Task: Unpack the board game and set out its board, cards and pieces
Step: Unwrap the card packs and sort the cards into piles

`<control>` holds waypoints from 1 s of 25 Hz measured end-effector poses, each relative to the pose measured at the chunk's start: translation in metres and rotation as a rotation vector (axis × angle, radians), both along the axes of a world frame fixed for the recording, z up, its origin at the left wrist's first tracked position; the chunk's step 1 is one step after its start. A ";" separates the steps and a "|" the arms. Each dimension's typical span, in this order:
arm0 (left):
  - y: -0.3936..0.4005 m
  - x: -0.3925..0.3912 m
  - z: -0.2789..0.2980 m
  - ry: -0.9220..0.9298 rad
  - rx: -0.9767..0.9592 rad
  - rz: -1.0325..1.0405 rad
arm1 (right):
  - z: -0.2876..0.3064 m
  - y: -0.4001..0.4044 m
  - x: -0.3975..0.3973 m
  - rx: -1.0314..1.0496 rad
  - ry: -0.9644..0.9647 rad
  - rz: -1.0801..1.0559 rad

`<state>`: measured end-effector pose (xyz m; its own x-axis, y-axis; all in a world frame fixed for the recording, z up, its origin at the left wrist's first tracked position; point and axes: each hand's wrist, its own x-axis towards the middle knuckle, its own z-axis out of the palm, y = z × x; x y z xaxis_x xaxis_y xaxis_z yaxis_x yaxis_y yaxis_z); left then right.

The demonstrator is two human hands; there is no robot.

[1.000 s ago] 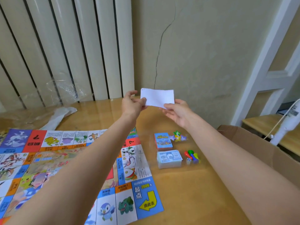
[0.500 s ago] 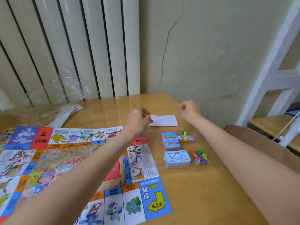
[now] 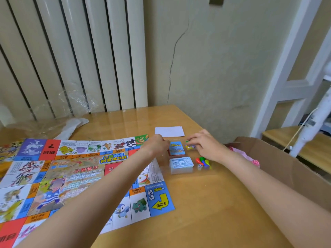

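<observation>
White slip point(image 3: 169, 131) is out of the hands since a second ago: it was held up between both hands, now it lies flat on the bench point(image 3: 206, 212) at the far edge, just beyond the cards. Both hands have dropped from chest height to the small items.

Current state:
- Left hand point(image 3: 157, 144): fingers curled, at the left edge of the blue-backed card deck point(image 3: 177, 149). Looks like it's touching or pinching the deck or its clear wrap; view is too blurred to confirm, so can't tell if it grips anything.
- Right hand point(image 3: 204, 143): fingertips pinched on the small bag of colourful pieces point(image 3: 190, 146) just right of that deck.
- Play-money stack point(image 3: 181, 164) sits nearer the person, untouched, with the pawns point(image 3: 203, 161) and a die point(image 3: 199, 166) just beside it on the right.
- Board point(image 3: 75, 176) is unfolded flat on the bench, left of the cards; left forearm crosses over its right side.
- Open cardboard box point(image 3: 286, 167) at the right bench edge, something pink inside.
- Crumpled clear plastic wrap point(image 3: 75, 102) at the back by the radiator.

Read on task: board out, slip parked, cards and money out in stacks. Likely remaining: open the piece bag and possibly unwrap the deck. Bag is small and slippery-looking; contents could scatter when it opens.
</observation>
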<state>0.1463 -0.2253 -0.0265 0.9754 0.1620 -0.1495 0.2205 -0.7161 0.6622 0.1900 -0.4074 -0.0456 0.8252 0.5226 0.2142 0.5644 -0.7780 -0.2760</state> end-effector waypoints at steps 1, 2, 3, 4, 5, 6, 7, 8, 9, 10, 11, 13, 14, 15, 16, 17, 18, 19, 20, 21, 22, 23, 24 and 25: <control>-0.002 0.001 0.003 0.023 -0.018 0.014 | -0.001 0.001 -0.001 0.045 0.005 -0.017; -0.004 0.002 0.007 0.052 -0.050 0.027 | -0.002 0.003 -0.004 0.101 0.020 -0.032; -0.006 0.002 0.012 0.092 -0.104 0.040 | -0.004 0.007 -0.007 0.152 0.041 -0.034; -0.008 0.002 0.018 0.142 -0.181 0.054 | -0.006 0.012 -0.012 0.177 0.071 -0.028; -0.010 0.004 0.022 0.192 -0.266 0.070 | -0.010 0.018 -0.015 0.158 0.094 -0.019; -0.011 0.004 0.025 0.232 -0.343 0.093 | -0.013 0.022 -0.017 0.097 0.101 -0.016; -0.011 0.007 0.026 0.259 -0.398 0.125 | -0.016 0.025 -0.017 0.032 0.096 -0.022; -0.012 0.008 0.027 0.265 -0.427 0.165 | -0.017 0.027 -0.017 -0.006 0.087 -0.036; -0.012 0.009 0.028 0.269 -0.447 0.196 | -0.017 0.028 -0.017 -0.017 0.082 -0.048; -0.012 0.009 0.029 0.273 -0.466 0.217 | -0.017 0.028 -0.016 -0.014 0.077 -0.056; -0.011 0.008 0.030 0.274 -0.490 0.236 | -0.017 0.028 -0.017 -0.012 0.072 -0.058; -0.008 0.008 0.028 0.274 -0.560 0.271 | -0.017 0.029 -0.017 -0.015 0.065 -0.054; -0.006 0.008 0.026 0.272 -0.570 0.281 | -0.017 0.028 -0.018 -0.014 0.065 -0.053; -0.006 0.008 0.024 0.272 -0.569 0.281 | -0.017 0.028 -0.018 -0.010 0.067 -0.052; -0.006 0.007 0.024 0.266 -0.559 0.284 | -0.017 0.028 -0.018 -0.004 0.071 -0.051; -0.007 0.005 0.024 0.263 -0.565 0.283 | -0.016 0.027 -0.017 0.002 0.076 -0.050; -0.009 0.002 0.026 0.248 -0.584 0.282 | -0.016 0.027 -0.017 0.006 0.075 -0.047; -0.011 0.001 0.027 0.216 -0.616 0.275 | -0.016 0.027 -0.017 0.013 0.068 -0.043; -0.013 0.001 0.027 0.174 -0.650 0.265 | -0.015 0.027 -0.017 0.025 0.059 -0.041; -0.015 0.000 0.028 0.132 -0.668 0.262 | -0.015 0.026 -0.018 0.044 0.052 -0.042; -0.017 0.002 0.026 0.097 -0.646 0.261 | -0.015 0.025 -0.018 0.058 0.047 -0.040; -0.021 0.003 0.022 0.069 -0.611 0.266 | -0.016 0.025 -0.019 0.059 0.039 -0.036; -0.026 0.006 0.017 0.034 -0.557 0.257 | -0.016 0.024 -0.020 0.041 0.029 -0.036; -0.031 0.009 0.013 0.002 -0.489 0.239 | -0.016 0.025 -0.021 0.020 0.018 -0.040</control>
<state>0.1554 -0.2564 -0.0131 0.9195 0.2903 -0.2649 0.3411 -0.2545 0.9049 0.1694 -0.3828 -0.0611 0.8490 0.4851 0.2096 0.5280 -0.7940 -0.3013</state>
